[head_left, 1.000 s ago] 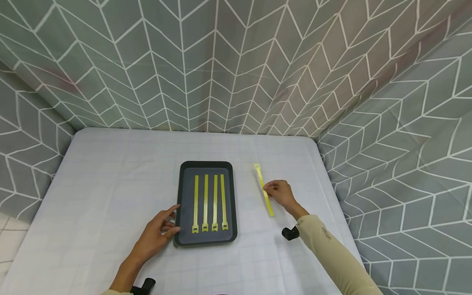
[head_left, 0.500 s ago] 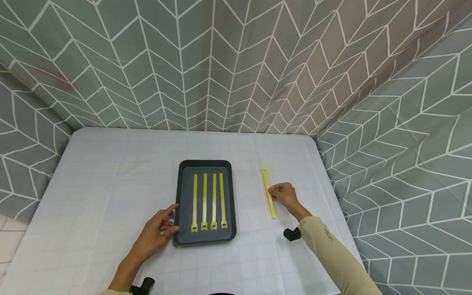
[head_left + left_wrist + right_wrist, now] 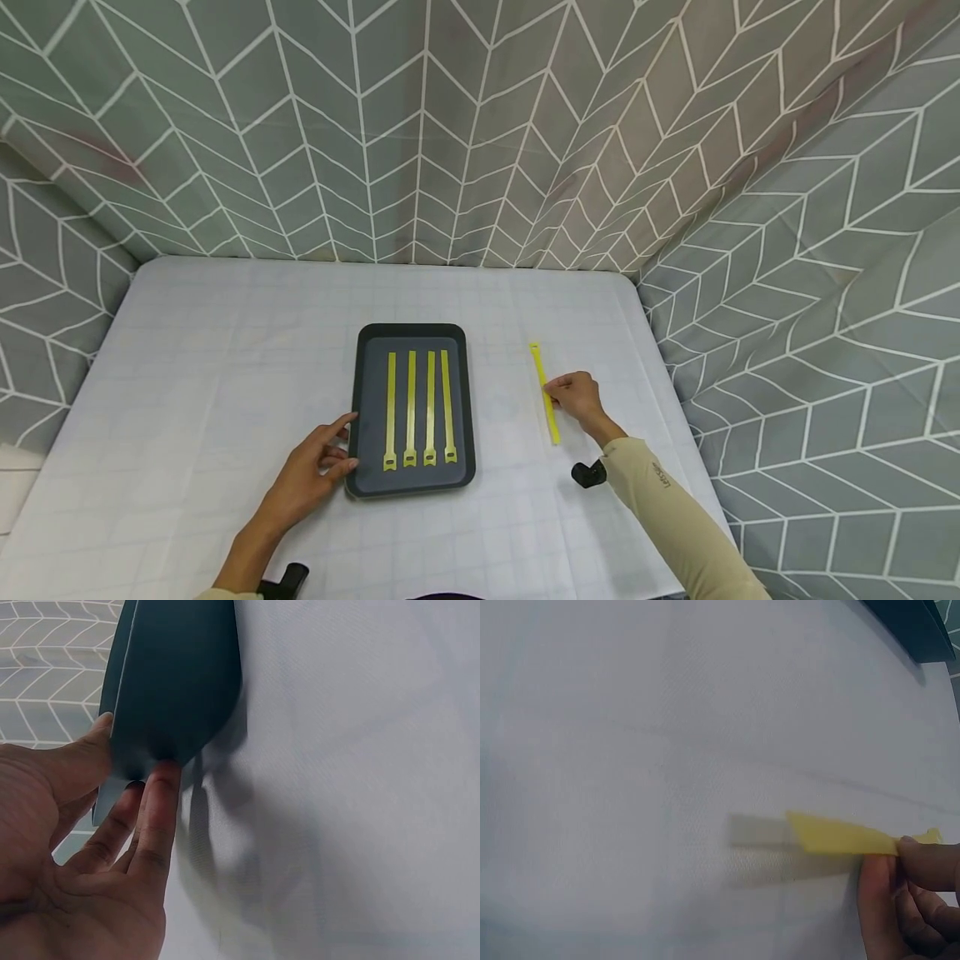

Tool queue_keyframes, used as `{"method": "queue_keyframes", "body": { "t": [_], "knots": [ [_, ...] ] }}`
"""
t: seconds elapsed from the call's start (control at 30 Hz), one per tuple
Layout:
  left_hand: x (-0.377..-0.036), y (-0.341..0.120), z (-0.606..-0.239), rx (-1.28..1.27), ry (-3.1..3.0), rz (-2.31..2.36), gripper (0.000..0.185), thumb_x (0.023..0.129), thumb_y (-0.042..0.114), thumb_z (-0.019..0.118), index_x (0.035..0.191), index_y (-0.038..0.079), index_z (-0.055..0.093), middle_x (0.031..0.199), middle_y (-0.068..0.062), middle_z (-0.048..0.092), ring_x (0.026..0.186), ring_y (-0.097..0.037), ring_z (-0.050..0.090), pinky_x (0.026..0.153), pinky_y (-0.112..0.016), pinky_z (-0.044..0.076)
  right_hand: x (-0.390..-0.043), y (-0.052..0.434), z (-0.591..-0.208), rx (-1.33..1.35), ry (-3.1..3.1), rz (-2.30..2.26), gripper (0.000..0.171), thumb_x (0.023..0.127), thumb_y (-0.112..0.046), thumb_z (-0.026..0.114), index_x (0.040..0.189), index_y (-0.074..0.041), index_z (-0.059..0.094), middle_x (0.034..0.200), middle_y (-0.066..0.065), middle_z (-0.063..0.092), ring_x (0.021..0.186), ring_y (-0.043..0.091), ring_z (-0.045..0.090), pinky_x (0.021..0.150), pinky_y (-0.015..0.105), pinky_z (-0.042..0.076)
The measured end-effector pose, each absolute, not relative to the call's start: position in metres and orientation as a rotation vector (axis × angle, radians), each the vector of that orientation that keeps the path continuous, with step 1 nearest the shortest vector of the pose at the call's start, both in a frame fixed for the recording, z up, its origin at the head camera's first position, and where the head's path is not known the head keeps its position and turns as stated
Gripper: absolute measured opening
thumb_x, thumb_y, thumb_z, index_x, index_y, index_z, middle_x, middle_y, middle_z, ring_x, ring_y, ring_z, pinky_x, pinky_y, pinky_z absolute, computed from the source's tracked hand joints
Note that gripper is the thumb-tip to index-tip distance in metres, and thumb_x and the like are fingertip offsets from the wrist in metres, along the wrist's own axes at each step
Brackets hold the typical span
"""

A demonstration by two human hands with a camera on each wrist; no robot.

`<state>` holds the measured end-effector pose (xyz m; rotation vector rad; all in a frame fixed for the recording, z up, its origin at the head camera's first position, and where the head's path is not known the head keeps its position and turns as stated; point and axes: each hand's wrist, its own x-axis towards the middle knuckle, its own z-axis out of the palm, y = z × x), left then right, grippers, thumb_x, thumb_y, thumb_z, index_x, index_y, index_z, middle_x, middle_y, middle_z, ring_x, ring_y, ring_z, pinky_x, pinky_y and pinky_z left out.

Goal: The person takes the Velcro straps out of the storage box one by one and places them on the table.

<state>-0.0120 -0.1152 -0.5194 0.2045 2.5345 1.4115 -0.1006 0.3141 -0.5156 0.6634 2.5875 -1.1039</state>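
Note:
A dark grey tray (image 3: 408, 484) with a black rim lies on the table. Several yellow hook-and-loop cable ties (image 3: 391, 408) lie side by side in it, slotted heads toward the near end. My left hand (image 3: 306, 475) holds the tray's left edge; in the left wrist view, the thumb is on the rim and fingertips (image 3: 165, 776) touch the underside wall. Right of the tray, my right hand (image 3: 577, 396) pinches another yellow cable tie (image 3: 537, 364) near its middle between thumb and finger. A shadow under this tie (image 3: 840, 836) shows its near end raised off the cloth.
A white cloth covers the table (image 3: 240, 333). Grey patterned curtains (image 3: 420, 133) hang behind it and on both sides. Black wrist devices (image 3: 588, 474) sit at both wrists. A dark rounded edge (image 3: 447, 596) shows at the bottom of the head view.
My right hand has carried the pinched cable tie slightly right, away from the tray, and then stayed nearly still. My left hand keeps its hold on the tray. The head view has shifted slightly.

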Motion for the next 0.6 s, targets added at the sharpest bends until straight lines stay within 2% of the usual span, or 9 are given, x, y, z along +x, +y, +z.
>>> {"method": "queue_keyframes", "body": {
  "t": [0.3,0.6],
  "knots": [
    [-0.0124,-0.1142,-0.5190,0.188,2.529,1.412,0.073,0.086,-0.001,0.076,0.150,0.006,0.044,0.119,-0.017,0.059,0.093,-0.018,0.066,0.078,-0.025,0.058,-0.0990,0.3165,-0.5160,0.625,2.662,-1.032,0.016,0.092,-0.014,0.073,0.094,0.002,0.075,0.080,0.012,0.074,0.062,0.013,0.066,0.058,0.025,0.055],
    [-0.0128,-0.1135,-0.5223,0.169,2.522,1.403,0.074,0.086,0.000,0.076,0.151,0.008,0.043,0.120,-0.016,0.059,0.094,-0.018,0.066,0.078,-0.024,0.058,-0.0980,0.3142,-0.5158,0.538,2.773,-0.866,0.020,0.093,-0.021,0.072,0.084,-0.004,0.074,0.067,0.004,0.069,0.061,0.015,0.061,0.057,0.025,0.046]
  ]
}}
